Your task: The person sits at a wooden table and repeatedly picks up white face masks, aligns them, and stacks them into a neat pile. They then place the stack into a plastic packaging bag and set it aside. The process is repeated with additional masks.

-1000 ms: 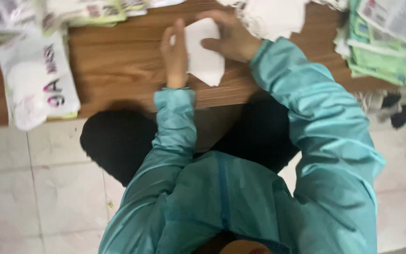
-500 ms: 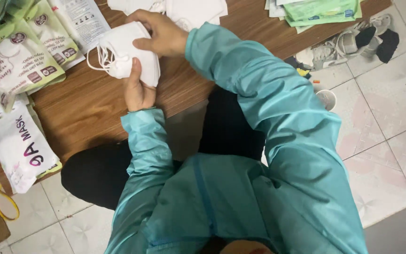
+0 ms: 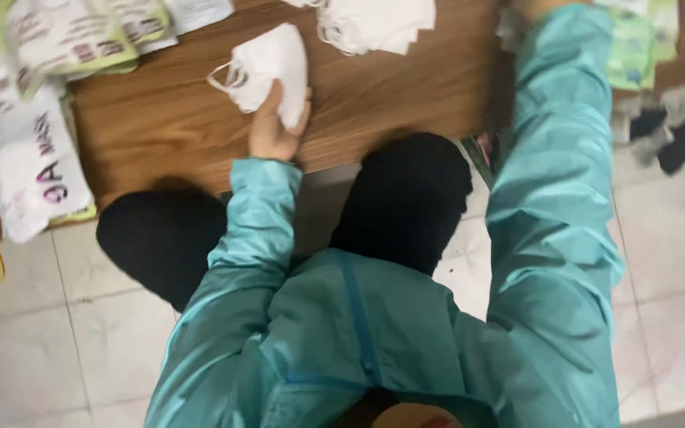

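Head view: the left hand [image 3: 275, 131] stays clamped on the white mask [image 3: 267, 67] above the worktop [image 3: 406, 91]. The right hand [image 3: 537, 8] has left the mask, reaching to the top edge; its grip cannot be told.

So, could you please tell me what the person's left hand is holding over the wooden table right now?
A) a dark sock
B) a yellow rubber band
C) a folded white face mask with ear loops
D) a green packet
C: the left hand grips a folded white face mask by its lower edge above the wooden table, its ear loops hanging off to the left.
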